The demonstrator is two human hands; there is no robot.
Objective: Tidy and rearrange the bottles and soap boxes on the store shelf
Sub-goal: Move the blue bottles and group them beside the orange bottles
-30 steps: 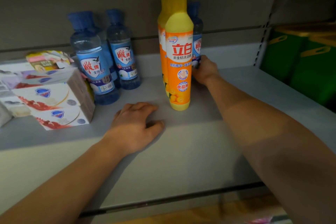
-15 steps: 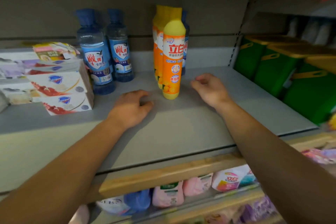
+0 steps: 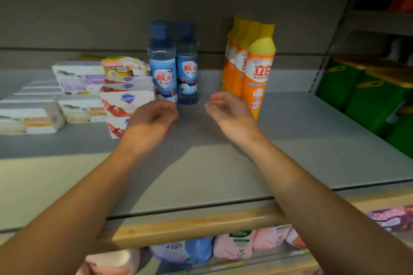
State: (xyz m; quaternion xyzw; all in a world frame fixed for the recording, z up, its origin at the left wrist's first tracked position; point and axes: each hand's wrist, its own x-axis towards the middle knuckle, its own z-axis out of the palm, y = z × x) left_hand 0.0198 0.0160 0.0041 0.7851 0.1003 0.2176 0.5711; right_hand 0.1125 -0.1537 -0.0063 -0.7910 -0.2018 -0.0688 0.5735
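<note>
— Bottles and soap boxes, that's what's on the grey shelf (image 3: pixel 301 140). Where do they stand from your side?

— Two blue bottles (image 3: pixel 173 67) stand upright at the back, side by side and touching or nearly so. To their right, with a gap between, a row of orange bottles (image 3: pixel 257 73) with yellow tops runs front to back, the nearest one standing further forward than the blue pair.

— And the soap boxes?

— The soap boxes (image 3: pixel 127 100) with red print are stacked just left of the blue bottles, right up against the nearer one. More white boxes (image 3: pixel 31 118) lie further left in low stacks, and a yellowish packet (image 3: pixel 121 66) sits on top of the pile behind.

— What about the hands?

— Neither one holds anything. The left hand (image 3: pixel 152 125) hovers in front of the red-print stack and the nearer blue bottle, fingers loosely curled. I can't tell whether the fingertips touch the bottle. The right hand (image 3: pixel 228 111) is raised, palm turned inward, fingers relaxed and slightly bent, just left of the front orange bottle and apart from it.

— Anything around the shelf?

— Green containers (image 3: pixel 368 96) with yellow handles fill the neighbouring bay on the right. Below the wooden front rail (image 3: pixel 190 225), pink and blue pouches (image 3: pixel 232 245) sit on the lower level.
</note>
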